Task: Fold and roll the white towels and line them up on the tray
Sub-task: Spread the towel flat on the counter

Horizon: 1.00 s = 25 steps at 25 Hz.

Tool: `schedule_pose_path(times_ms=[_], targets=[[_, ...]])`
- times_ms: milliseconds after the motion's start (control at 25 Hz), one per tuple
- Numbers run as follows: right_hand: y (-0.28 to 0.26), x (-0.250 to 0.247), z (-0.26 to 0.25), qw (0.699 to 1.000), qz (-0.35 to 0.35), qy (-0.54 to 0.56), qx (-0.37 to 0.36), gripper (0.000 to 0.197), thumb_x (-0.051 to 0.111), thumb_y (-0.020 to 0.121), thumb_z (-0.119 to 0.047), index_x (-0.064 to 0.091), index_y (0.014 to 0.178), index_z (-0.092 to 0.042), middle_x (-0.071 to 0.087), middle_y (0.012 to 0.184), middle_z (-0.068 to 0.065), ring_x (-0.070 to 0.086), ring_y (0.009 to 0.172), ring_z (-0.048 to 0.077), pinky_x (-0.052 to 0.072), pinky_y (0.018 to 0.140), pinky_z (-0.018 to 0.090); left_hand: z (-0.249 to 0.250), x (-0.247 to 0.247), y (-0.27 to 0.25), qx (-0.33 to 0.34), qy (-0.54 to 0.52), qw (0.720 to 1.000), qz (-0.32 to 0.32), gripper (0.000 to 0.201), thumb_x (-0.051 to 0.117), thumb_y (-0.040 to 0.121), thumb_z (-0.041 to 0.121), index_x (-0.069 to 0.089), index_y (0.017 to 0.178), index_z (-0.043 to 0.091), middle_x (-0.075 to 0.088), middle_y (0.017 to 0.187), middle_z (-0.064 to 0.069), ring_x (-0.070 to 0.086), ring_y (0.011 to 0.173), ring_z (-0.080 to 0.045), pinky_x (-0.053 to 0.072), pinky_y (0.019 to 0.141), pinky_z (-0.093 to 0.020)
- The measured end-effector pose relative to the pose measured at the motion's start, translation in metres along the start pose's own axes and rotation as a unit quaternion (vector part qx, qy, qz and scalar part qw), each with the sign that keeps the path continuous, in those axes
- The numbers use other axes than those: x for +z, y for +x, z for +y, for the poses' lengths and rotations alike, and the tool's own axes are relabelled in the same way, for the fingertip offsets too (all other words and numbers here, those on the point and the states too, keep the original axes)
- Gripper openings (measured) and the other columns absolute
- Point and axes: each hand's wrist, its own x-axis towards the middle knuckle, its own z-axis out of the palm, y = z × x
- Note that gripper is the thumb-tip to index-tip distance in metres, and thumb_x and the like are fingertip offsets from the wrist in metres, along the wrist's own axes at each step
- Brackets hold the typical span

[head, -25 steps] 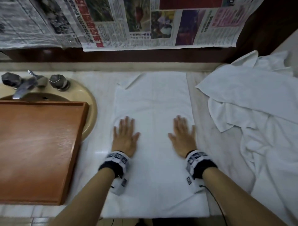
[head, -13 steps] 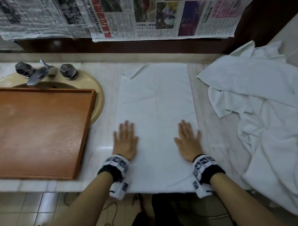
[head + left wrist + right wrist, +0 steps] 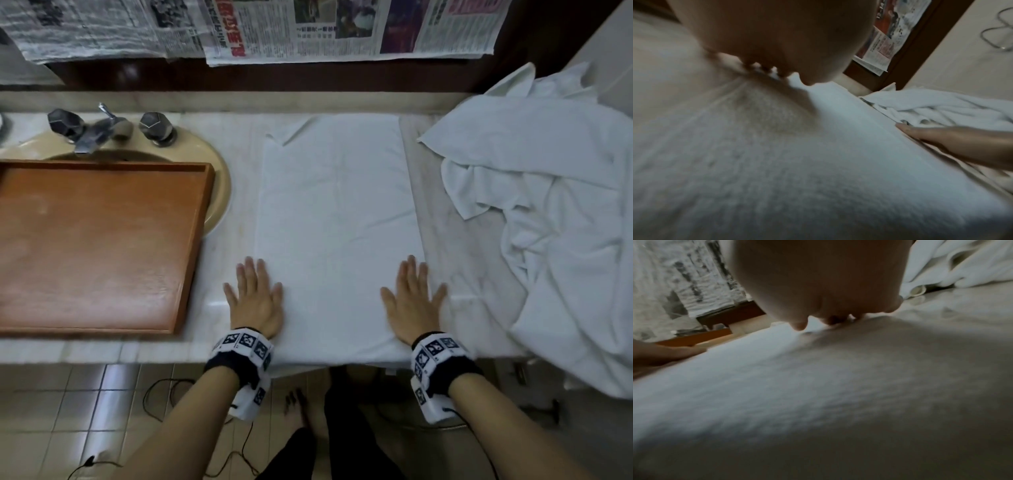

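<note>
A white towel [image 3: 335,212], folded into a long strip, lies flat on the marble counter and runs from the back wall to the front edge. My left hand [image 3: 255,298] lies flat with straight fingers on its near left edge. My right hand [image 3: 412,298] presses flat on its near right edge. In the left wrist view the towel [image 3: 818,170] fills the frame and the right hand [image 3: 962,142] rests at its far side. In the right wrist view the towel [image 3: 797,394] spreads beneath my palm. A wooden tray [image 3: 195,240] lies to the left, partly over the sink.
A heap of loose white towels [image 3: 555,212] covers the right of the counter and hangs over its front. A beige sink [image 3: 219,178] with a metal tap [image 3: 92,132] sits at the back left. Newspaper [image 3: 308,31] hangs on the wall behind. Tiled floor and cables lie below.
Both hands have slid along the towel toward the counter's front edge and spread apart to its side edges. The head view has tilted down, showing the floor.
</note>
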Motion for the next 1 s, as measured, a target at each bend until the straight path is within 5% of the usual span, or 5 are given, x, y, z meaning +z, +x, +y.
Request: schedule_pose_path(times_ms=[200, 360, 600, 760, 1000], targets=[[-0.025, 0.037, -0.060, 0.966, 0.046, -0.041, -0.252, 0.063, 0.019, 0.094, -0.034, 0.020, 0.153, -0.013, 0.012, 0.162, 0.000, 0.006, 0.149, 0.020, 0.000, 0.115, 0.055, 0.063, 0.042, -0.035, 0.171, 0.002, 0.985, 0.017, 0.072, -0.009, 0.089, 0.047, -0.005, 0.154, 0.015, -0.016, 0.159, 0.000, -0.015, 0.148, -0.016, -0.018, 0.116, -0.038], [-0.022, 0.040, -0.046, 0.973, 0.077, -0.045, -0.211, 0.059, 0.022, 0.098, -0.041, 0.019, 0.153, -0.019, 0.011, 0.162, -0.001, 0.007, 0.149, 0.017, 0.003, 0.118, 0.051, 0.041, 0.051, -0.029, 0.158, 0.046, 0.985, 0.061, 0.064, 0.008, 0.098, 0.047, 0.007, 0.154, 0.017, 0.000, 0.162, -0.001, -0.001, 0.149, -0.017, -0.006, 0.119, -0.042], [-0.023, 0.033, -0.007, 0.987, 0.094, -0.039, -0.128, 0.063, 0.016, 0.097, -0.046, 0.009, 0.155, -0.020, -0.002, 0.162, -0.002, -0.003, 0.149, 0.017, -0.002, 0.118, 0.051, 0.007, 0.039, -0.026, 0.101, 0.047, 0.990, 0.085, 0.067, 0.008, 0.098, 0.051, -0.001, 0.155, 0.018, -0.008, 0.162, 0.001, -0.007, 0.149, -0.014, -0.009, 0.120, -0.042], [-0.011, 0.008, 0.020, 0.997, 0.055, 0.028, 0.053, 0.063, 0.018, 0.102, -0.043, -0.002, 0.155, -0.015, -0.013, 0.161, -0.001, -0.013, 0.148, 0.018, -0.007, 0.115, 0.059, -0.023, 0.010, -0.019, -0.034, 0.007, 0.999, 0.043, 0.066, 0.011, 0.101, 0.049, -0.011, 0.154, 0.015, -0.020, 0.160, -0.004, -0.020, 0.147, -0.018, -0.010, 0.118, -0.053], [0.019, -0.006, -0.068, 0.980, 0.007, 0.009, -0.196, 0.058, 0.017, 0.103, -0.034, -0.001, 0.155, -0.016, -0.012, 0.161, -0.003, -0.010, 0.149, 0.016, -0.006, 0.117, 0.052, 0.087, 0.005, 0.012, 0.126, -0.037, 0.991, -0.018, 0.063, 0.010, 0.102, 0.047, -0.009, 0.154, 0.016, -0.020, 0.160, -0.001, -0.020, 0.147, -0.018, -0.012, 0.118, -0.045]])
